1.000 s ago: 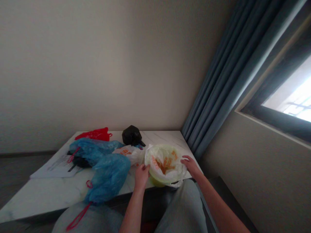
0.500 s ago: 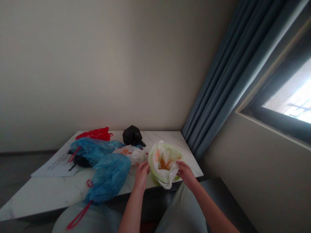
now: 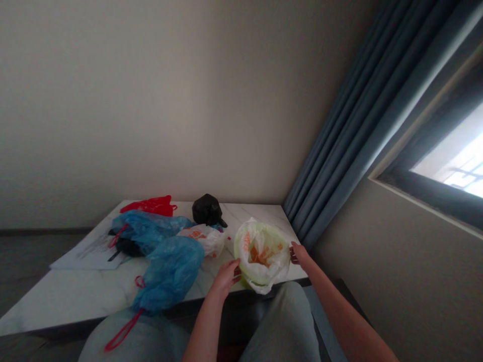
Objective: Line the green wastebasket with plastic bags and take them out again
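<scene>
The right hand (image 3: pixel 300 253) has shifted from the near right of the opening to the outer right side of the pale green bin (image 3: pixel 237 247), and the white bag (image 3: pixel 278 269) now reaches over the rim there, where bare green showed 0.5 s ago. The lining therefore looks wider spread, though green along the left edge suggests it is not yet even all round. The right hand's fingers are half curled at the rim; I cannot tell whether they pinch the plastic. The left hand (image 3: pixel 227 275) is loosely open at the bin's left side, thumb apart from the fingers, with nothing clearly gripped. The bin stands at the near edge of the counter (image 3: pixel 86 296), right of the blue bags (image 3: pixel 177 266).
</scene>
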The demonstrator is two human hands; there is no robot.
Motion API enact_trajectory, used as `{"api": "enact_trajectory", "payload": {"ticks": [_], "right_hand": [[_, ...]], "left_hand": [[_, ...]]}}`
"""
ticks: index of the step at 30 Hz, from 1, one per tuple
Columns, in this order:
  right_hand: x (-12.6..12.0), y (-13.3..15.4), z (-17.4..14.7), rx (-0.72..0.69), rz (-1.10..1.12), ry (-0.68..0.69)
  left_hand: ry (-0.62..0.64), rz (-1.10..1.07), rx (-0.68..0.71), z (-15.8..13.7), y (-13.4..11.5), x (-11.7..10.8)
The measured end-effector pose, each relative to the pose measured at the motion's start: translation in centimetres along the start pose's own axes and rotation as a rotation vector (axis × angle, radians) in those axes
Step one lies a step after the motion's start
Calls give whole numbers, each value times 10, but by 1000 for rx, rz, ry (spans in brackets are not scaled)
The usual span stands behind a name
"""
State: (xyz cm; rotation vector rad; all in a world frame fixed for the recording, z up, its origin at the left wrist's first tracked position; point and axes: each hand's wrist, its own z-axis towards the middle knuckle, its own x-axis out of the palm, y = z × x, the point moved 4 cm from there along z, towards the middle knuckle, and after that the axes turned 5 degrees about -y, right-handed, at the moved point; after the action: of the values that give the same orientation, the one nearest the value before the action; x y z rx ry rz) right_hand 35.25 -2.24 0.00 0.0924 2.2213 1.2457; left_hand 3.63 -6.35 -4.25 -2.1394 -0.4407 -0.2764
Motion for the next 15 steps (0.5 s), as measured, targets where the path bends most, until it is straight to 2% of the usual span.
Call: {"api": "enact_trajectory", "payload": {"ticks": [4,8,10,13,15], "right_hand": [[15,0,9,107,73,121],[35,13,8,156,269,457],[40,17,9,161,326,549],[42,15,16,120,351,515],[40,10,21,55,349,442]], "left_hand": [[76,-80,-123,-4,4,0],[103,-99,-133,-8,3,0],[103,-93,-139,-9,3,-1],[137,-53,-200,-10,6,-3],[183,2,-275,-11,11,-4]]}}
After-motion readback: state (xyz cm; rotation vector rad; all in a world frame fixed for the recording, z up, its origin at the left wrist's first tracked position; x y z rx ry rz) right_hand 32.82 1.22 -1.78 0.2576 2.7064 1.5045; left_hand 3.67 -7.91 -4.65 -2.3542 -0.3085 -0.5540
